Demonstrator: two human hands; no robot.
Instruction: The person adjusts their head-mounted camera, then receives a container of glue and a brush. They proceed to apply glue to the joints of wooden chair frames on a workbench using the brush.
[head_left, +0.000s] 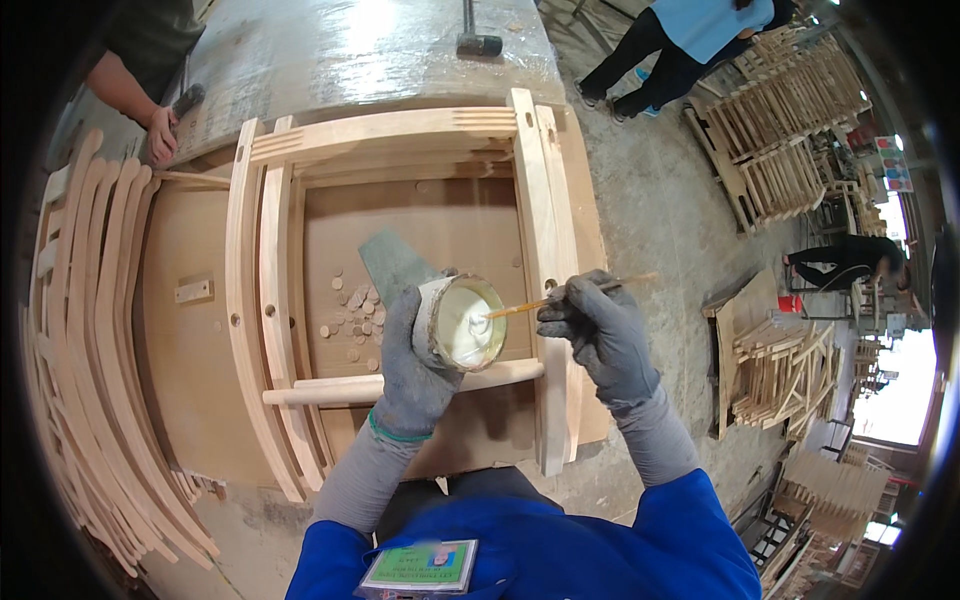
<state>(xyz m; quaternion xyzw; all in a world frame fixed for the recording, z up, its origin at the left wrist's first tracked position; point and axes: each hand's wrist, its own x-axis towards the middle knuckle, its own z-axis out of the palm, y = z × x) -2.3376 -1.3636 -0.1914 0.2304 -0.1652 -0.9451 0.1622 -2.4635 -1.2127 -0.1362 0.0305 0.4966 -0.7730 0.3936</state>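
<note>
My left hand [412,365], in a grey glove, is wrapped round a round tub [436,318] whose mouth is tilted toward me. White glue [465,328] coats the inside of the tub. Between the gloved fingers of my right hand [598,330] is a thin wooden brush [530,306]; its tip dips into the glue, and its far end sticks out to the right. Beneath both hands lie wooden frames [400,128] with slotted posts and a rounded crossbar [330,390]. Beyond the tub are a grey-green flat piece [392,262] and several small wooden discs [358,312] on cardboard.
Curved wooden slats [110,330] are stacked at the left. A plastic-covered table [330,55] holds a mallet [480,44]. Another person's hand [162,135] is at the far left, near a second mallet [188,98]. People and wooden stacks [780,125] stand at the right.
</note>
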